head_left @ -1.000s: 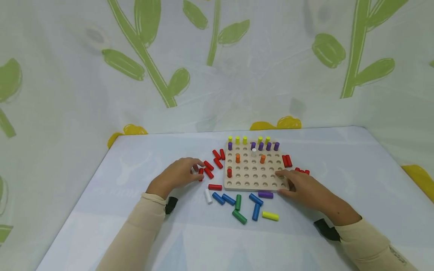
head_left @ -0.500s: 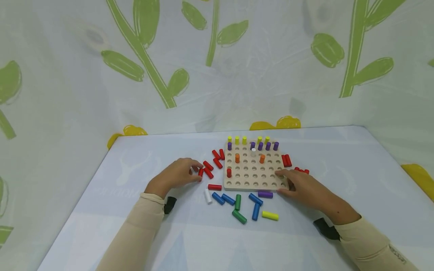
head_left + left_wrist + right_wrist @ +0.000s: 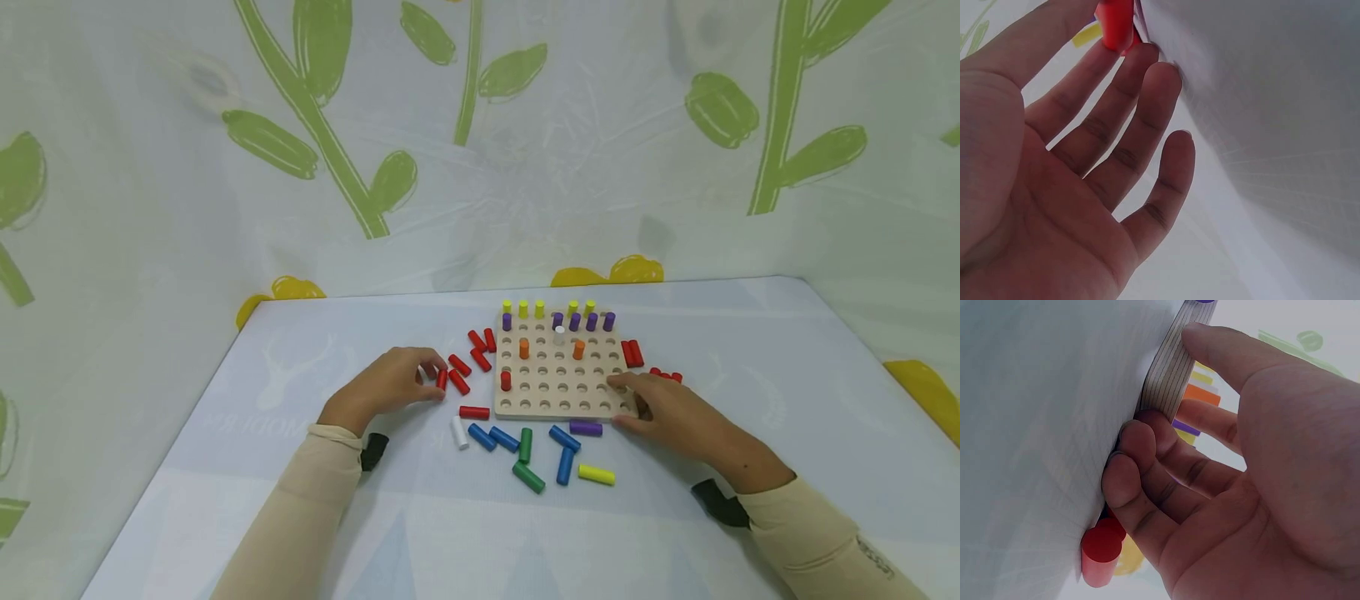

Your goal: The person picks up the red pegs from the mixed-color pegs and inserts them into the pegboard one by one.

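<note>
Now a red peg (image 3: pixel 442 381) is pinched by the left hand (image 3: pixel 390 382); the pegboard (image 3: pixel 553 396) is gripped cornerwise by the right hand (image 3: pixel 671 412), seemingly for steadiness.

Matt wooden pegboard (image 3: pixel 553 397) — layered at the edge, smooth red peg (image 3: pixel 1116 25), cloth sleeves (image 3: pixel 300 500)

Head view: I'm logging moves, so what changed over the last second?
Very little: the red peg in the left hand seems slightly more upright; whether it rose is unclear. Nothing was let go. The right hand stayed at the board, other pegs in place.
</note>
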### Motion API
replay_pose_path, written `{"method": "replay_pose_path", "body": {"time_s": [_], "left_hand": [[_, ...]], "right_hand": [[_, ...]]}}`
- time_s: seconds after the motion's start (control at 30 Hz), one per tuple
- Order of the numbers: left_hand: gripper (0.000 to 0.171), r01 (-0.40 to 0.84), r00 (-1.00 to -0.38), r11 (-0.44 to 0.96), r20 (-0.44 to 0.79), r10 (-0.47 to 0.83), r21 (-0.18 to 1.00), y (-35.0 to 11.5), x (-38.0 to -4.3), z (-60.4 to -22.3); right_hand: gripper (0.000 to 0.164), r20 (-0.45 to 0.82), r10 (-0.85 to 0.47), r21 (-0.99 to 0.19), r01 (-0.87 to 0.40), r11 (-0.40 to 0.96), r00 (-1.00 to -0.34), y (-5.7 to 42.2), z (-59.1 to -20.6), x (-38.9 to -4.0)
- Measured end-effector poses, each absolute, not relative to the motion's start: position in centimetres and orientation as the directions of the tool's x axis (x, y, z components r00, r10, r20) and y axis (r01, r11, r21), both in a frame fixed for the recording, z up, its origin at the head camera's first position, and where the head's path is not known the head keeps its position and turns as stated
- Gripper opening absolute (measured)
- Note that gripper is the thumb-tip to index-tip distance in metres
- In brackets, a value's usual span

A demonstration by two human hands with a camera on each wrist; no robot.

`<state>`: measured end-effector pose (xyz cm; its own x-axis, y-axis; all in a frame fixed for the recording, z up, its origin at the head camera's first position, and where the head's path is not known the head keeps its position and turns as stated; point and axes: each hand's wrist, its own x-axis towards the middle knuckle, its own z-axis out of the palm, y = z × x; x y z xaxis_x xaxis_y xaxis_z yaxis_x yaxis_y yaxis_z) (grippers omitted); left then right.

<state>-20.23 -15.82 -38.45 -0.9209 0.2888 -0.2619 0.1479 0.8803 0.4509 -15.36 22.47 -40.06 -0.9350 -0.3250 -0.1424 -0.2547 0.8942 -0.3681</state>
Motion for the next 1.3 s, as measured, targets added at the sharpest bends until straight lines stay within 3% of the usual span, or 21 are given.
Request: {"method": "replay_pose_path", "body": {"time_s": [0.63, 1.3], "left_hand": [[0.043, 0.142, -0.915, 0.852, -0.261, 0.307, 0.504, -15.72, -20.42, -38.3], [0.038, 0.21, -0.922, 0.824, -0.174, 0.345, 0.526, -15.16, -20.26, -38.49]], "right_hand": [[0.065, -0.151, -0.325, -0.38, -0.249, 0.891, -0.934, 22.56, -39.98, -15.44], [0.066, -0.156, -0.314, -0.373, -0.239, 0.897, -0.936, 22.43, -40.18, -15.5]]}}
